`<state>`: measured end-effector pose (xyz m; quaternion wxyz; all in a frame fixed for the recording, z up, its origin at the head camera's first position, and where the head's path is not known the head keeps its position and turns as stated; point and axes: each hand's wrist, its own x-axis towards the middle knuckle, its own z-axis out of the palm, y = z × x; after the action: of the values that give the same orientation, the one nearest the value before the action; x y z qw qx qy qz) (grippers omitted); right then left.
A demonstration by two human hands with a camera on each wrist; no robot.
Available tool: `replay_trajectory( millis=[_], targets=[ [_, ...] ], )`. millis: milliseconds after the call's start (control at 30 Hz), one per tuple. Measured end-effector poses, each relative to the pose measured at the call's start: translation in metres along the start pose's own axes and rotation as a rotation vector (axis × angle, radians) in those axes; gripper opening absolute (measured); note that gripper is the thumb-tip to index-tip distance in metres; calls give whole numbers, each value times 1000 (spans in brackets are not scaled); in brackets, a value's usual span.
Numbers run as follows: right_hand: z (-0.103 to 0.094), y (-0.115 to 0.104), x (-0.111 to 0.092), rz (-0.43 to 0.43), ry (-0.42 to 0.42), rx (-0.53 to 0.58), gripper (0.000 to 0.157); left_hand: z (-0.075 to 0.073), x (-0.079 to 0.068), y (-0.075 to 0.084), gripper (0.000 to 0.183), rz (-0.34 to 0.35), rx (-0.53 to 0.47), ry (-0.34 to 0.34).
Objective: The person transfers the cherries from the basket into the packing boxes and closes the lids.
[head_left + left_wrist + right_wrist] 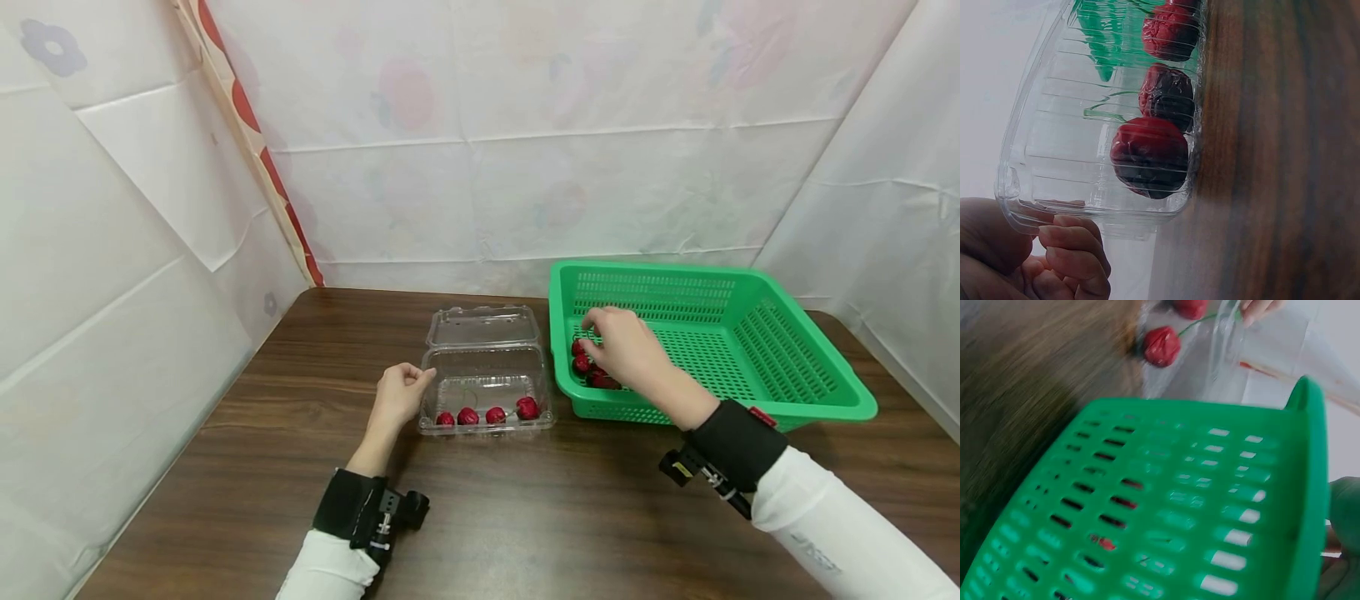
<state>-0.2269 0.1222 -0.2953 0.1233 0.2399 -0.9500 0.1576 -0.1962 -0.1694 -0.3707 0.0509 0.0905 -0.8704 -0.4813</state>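
A clear plastic clamshell box [483,360] lies with its lid raised at the back. Several dark red cherries [527,407] line its front side, and green stems show in the left wrist view. My left hand [399,393] pinches the box's left rim between thumb and fingers. Over the left end of a green plastic basket [757,415], my right hand [626,346] reaches down with thumb and forefinger apart. Right beside its fingertips, several more cherries [581,363] lie in the basket. In the right wrist view the basket wall hides most of that hand.
The box and basket stand side by side on a dark brown wooden table [285,467]. White patterned sheeting [510,200] hangs behind the table and along both sides. A red-and-cream strip [258,142] runs down the back left corner.
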Motion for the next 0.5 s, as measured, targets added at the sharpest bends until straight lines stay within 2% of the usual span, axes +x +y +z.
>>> replay_trajectory(
  millis=[167, 500],
  targets=[
    [4, 9, 2, 52, -43, -44, 23, 0, 0, 0, 24, 1, 3, 4],
    [12, 22, 3, 148, -217, -75, 31, 0, 0, 0, 24, -3, -5, 2]
  ],
)
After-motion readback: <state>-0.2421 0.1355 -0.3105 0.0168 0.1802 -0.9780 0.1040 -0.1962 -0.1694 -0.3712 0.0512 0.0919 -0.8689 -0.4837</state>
